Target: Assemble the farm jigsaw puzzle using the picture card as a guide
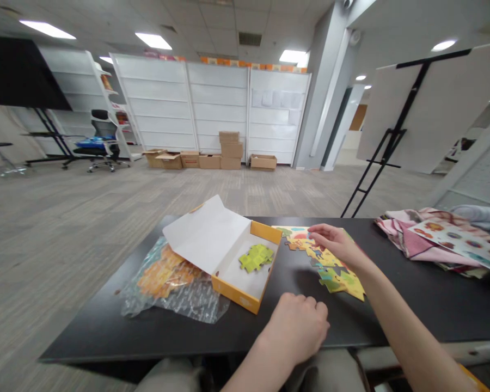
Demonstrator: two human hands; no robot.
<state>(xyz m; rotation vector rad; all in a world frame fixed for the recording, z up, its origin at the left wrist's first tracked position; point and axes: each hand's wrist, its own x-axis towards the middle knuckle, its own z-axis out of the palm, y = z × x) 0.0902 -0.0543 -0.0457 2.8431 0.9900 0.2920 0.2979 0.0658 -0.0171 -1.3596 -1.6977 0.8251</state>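
My right hand [337, 245] reaches over a partly assembled jigsaw puzzle [338, 279] with a colourful cartoon print. Its thumb and fingers are bent towards each other near the puzzle's upper part; whether a piece sits between the fingertips is too small to tell. My left hand [300, 324] rests near the table's front edge, closed with the fingers curled under, so its palm is hidden. Left of the puzzle, an orange-edged box [239, 294] lies open, its white lid folded back to the left. Several joined green puzzle pieces [256, 257] lie inside it.
A clear plastic bag [196, 299] with orange puzzle pieces [167, 275] lies partly beneath the box lid [212, 234]. On the right of the black table [139, 340] are folded cloths [433, 247] under a printed sheet [461, 239]. A board stand [386, 147] rises behind.
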